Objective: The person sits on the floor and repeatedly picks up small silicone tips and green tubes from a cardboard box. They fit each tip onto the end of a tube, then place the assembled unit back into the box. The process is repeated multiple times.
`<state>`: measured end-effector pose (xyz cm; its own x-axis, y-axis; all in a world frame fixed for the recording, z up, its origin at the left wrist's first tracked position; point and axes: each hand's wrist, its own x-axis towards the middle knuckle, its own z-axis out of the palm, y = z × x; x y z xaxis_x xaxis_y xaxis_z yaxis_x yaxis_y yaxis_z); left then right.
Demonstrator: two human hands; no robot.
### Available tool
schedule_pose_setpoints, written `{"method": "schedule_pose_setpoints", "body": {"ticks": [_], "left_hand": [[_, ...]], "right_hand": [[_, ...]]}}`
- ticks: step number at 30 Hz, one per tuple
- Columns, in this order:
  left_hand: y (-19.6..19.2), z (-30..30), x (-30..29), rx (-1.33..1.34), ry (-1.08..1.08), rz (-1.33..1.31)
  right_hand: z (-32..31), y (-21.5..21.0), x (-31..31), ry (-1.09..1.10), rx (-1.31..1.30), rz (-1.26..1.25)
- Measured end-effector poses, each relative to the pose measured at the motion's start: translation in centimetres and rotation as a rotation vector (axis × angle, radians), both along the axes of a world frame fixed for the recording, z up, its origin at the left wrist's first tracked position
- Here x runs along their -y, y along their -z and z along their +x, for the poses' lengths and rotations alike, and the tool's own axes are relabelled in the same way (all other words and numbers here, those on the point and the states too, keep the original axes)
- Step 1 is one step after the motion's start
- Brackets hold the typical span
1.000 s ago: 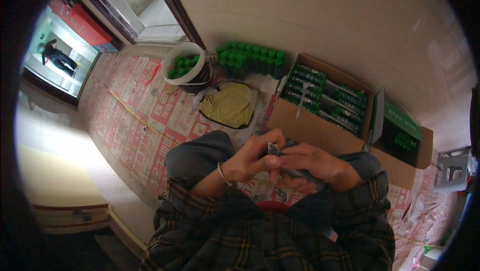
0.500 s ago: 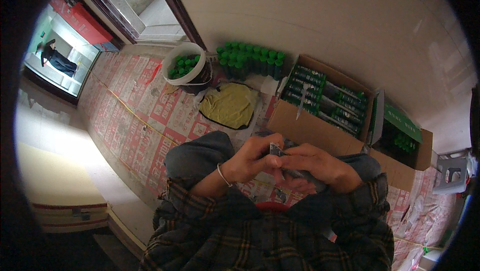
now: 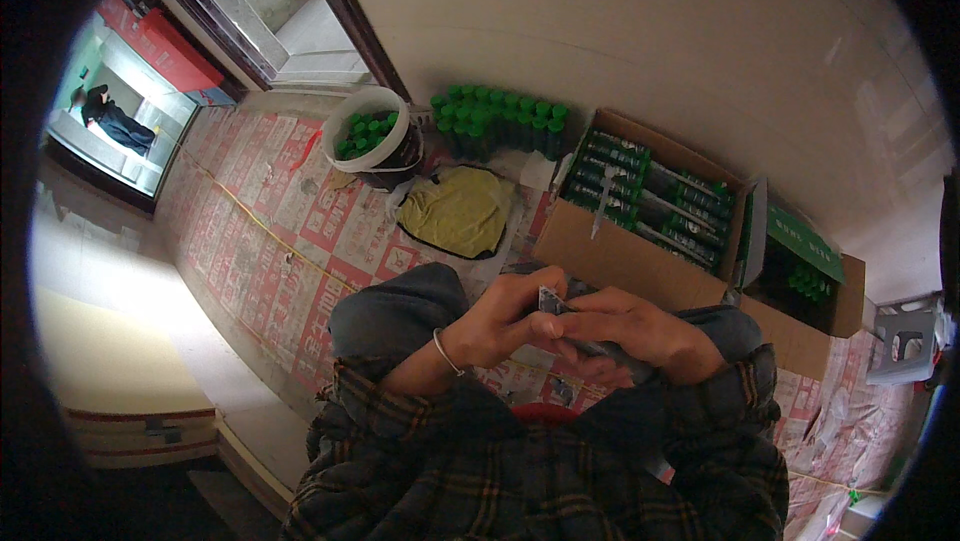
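Above my lap, my left hand (image 3: 497, 318) and my right hand (image 3: 640, 329) meet around a thin, dark-grey flat piece (image 3: 550, 302). The left fingers and thumb pinch its upper end, which pokes up between the hands. My right fingers are bent round its lower part and hide much of it, so its exact kind does not show. Both hands are closed on it. A pale bracelet (image 3: 446, 352) circles my left wrist.
An open cardboard box (image 3: 640, 256) of green-and-black tubes lies ahead right, beside a smaller green box (image 3: 800, 246). Further off stand a white-rimmed bucket (image 3: 368, 103) of green-capped tubes, several upright green-capped tubes (image 3: 500, 121) and a yellow cloth (image 3: 455, 211). A grey stool (image 3: 903, 349) is at right.
My hands keep nearly the same grip and place on the grey piece. In the far left doorway, another person has shifted their arms slightly.
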<state>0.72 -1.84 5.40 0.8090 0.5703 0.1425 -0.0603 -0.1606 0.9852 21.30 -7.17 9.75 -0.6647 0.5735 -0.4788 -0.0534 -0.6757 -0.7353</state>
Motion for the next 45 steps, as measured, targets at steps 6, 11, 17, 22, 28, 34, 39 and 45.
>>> {"method": "schedule_pose_setpoints", "body": {"ticks": [6,11,17,22,28,34,39,45], "left_hand": [[0.0,-0.1,-0.1,0.004,0.021,-0.025],[0.2,-0.1,0.0,0.025,0.034,-0.015],[0.1,-0.3,0.1,0.017,0.059,0.013],[0.0,-0.6,0.1,-0.019,0.071,0.043],[-0.3,-0.5,0.5,-0.018,0.022,0.053],[-0.1,-0.3,0.2,-0.019,-0.024,-0.091],[0.3,-0.1,0.2,0.027,-0.054,-0.295],[0.4,-0.1,0.2,0.017,-0.016,-0.245]], "right_hand": [[0.1,-0.1,0.2,0.023,-0.022,-0.055],[0.0,0.2,0.2,0.011,0.0,-0.031],[0.1,0.4,0.1,-0.015,-0.047,-0.138],[-0.1,0.5,0.3,-0.018,-0.086,-0.183],[0.2,0.4,0.0,-0.04,0.001,-0.116],[0.0,0.2,0.0,0.245,0.203,0.193],[1.7,-0.8,-1.0,0.481,-0.098,-0.055],[0.0,0.8,-0.8,0.568,0.289,0.407]]}}
